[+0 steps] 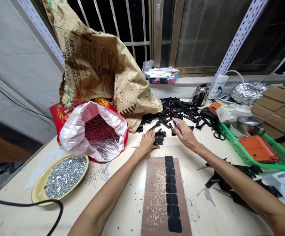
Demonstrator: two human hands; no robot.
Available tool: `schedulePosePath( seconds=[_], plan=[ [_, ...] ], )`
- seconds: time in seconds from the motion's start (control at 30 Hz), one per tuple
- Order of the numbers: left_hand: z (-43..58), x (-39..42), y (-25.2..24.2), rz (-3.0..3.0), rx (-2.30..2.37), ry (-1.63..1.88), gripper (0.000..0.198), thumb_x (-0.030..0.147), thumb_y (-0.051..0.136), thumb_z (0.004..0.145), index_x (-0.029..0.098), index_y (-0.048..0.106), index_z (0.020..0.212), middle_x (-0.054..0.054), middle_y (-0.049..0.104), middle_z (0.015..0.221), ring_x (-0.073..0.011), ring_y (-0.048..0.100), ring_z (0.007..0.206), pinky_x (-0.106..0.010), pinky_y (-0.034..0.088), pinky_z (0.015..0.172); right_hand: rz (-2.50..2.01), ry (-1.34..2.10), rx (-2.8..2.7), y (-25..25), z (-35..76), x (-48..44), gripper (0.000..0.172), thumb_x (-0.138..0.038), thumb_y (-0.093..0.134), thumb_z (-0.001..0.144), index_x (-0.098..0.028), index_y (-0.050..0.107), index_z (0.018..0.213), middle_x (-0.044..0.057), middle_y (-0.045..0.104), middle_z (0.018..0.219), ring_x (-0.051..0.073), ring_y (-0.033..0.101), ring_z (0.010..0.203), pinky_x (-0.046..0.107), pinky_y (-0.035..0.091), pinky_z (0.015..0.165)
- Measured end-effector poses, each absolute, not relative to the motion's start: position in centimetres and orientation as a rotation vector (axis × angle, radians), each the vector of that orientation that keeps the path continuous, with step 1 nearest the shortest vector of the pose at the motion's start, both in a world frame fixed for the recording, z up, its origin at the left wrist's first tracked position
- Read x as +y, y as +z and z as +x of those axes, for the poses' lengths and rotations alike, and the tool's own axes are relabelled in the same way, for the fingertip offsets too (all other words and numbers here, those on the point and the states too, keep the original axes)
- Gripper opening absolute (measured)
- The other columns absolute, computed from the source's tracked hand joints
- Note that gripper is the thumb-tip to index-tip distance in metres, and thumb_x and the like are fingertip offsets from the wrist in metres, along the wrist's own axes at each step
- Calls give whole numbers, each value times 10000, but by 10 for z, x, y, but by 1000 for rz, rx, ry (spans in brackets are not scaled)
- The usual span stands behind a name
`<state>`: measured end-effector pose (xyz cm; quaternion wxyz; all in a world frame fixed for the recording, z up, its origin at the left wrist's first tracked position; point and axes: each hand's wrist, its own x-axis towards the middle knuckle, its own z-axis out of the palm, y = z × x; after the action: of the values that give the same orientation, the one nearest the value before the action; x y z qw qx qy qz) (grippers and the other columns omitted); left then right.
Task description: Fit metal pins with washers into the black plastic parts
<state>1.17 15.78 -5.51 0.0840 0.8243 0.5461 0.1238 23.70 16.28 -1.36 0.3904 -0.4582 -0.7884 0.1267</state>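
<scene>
My left hand (146,143) lies at the left side of a small heap of black plastic parts (160,137), thumb and fingers apart and touching its edge. Right of that heap, my right hand (186,133) has its fingers curled, with a black plastic part (174,124) seemingly between thumb and fingertips. Just in front of both hands is a brown mat (154,186) bearing a column of black rounded square pads (172,180) and scattered pale bits. Beyond the hands spreads a larger pile of black plastic parts (181,108).
On the left are a bag of thin metal rods (103,134), a yellow plate (37,193) of small metal pieces and a large paper sack (90,62). A green basket (267,144), scissors (219,135), black-handled tools (216,178) and cardboard boxes (275,108) are on the right.
</scene>
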Motion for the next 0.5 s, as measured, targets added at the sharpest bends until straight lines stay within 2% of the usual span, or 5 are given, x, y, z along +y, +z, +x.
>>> schedulePosePath(
  seconds=[0.1, 0.2, 0.27, 0.37, 0.5],
  plan=[
    [5, 156, -43, 2534, 1534, 375, 915, 364, 738, 680, 123, 243, 1411, -246, 345, 1438, -406, 245, 1356, -558, 256, 1044, -1232, 549, -1754, -12, 235, 157, 403, -440, 437, 898, -204, 543, 1208, 106, 599, 1106, 176, 621, 740, 367, 528, 754],
    [7, 135, -16, 2621, 1427, 455, 836, 399, 679, 740, 138, 262, 1416, -217, 334, 1458, -385, 184, 1383, -563, 207, 1074, -1293, 1152, -1524, -12, 219, 150, 391, -488, 467, 874, -155, 621, 1008, 87, 642, 847, 156, 607, 604, 328, 543, 582],
    [15, 111, 5, 2721, 1307, 510, 799, 393, 647, 770, 169, 252, 1427, -188, 299, 1486, -360, 115, 1404, -575, 169, 1086, -1277, 1547, -1469, -17, 201, 139, 413, -509, 482, 866, -139, 647, 946, 96, 647, 777, 171, 612, 593, 358, 548, 556],
    [34, 68, 29, 2878, 1123, 530, 686, 309, 583, 823, 187, 275, 1423, -144, 292, 1500, -322, 27, 1421, -570, 112, 1109, -1243, 1722, -1487, -28, 169, 107, 339, -471, 550, 853, -193, 660, 1012, 118, 665, 888, 237, 639, 759, 457, 553, 627],
    [49, 17, 40, 3000, 1130, 457, 554, 148, 434, 886, 277, 315, 1412, -58, 279, 1518, -278, 35, 1426, -539, 150, 1123, -1210, 1400, -1566, -33, 146, 63, 300, -339, 671, 798, -322, 637, 1095, 67, 612, 1121, 270, 570, 1027, 513, 537, 752]
  ],
)
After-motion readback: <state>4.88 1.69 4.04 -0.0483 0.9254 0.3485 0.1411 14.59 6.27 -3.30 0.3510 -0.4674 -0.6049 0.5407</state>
